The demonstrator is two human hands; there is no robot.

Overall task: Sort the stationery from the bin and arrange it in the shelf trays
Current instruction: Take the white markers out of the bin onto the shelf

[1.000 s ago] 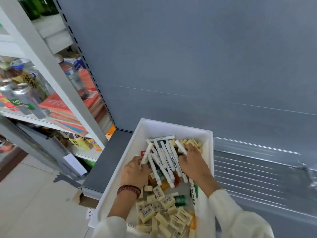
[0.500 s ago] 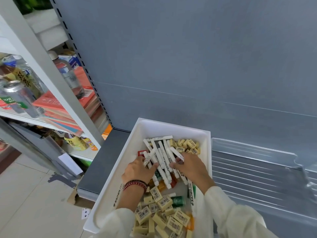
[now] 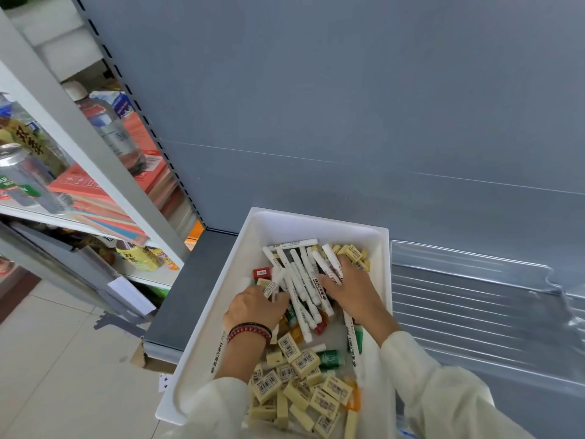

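A white bin (image 3: pixel 319 220) stands on the grey shelf, full of stationery. Several white markers (image 3: pixel 297 280) lie in a loose bunch at its middle, and cream erasers (image 3: pixel 304 362) with barcodes fill the near end. More erasers (image 3: pixel 356 255) sit in the far right corner. My left hand (image 3: pixel 254 307), with red bead bracelets at the wrist, curls round the near ends of a few markers. My right hand (image 3: pixel 351 288) lies on the markers' right side, a white marker (image 3: pixel 332 263) between its fingers. Both hands are inside the bin.
A clear ribbed shelf tray (image 3: pixel 474 299) lies to the bin's right. A white shelf upright (image 3: pixel 82 134) rises at left, with bottles (image 3: pixel 110 125), cans (image 3: pixel 25 179) and red books (image 3: pixel 95 191) behind it. The grey back panel (image 3: pixel 348 106) stands behind the bin. Tiled floor (image 3: pixel 57 375) lies below left.
Both hands have gathered the markers closer together in the bin. My right hand has slid toward the far right corner. The view has shifted a little.
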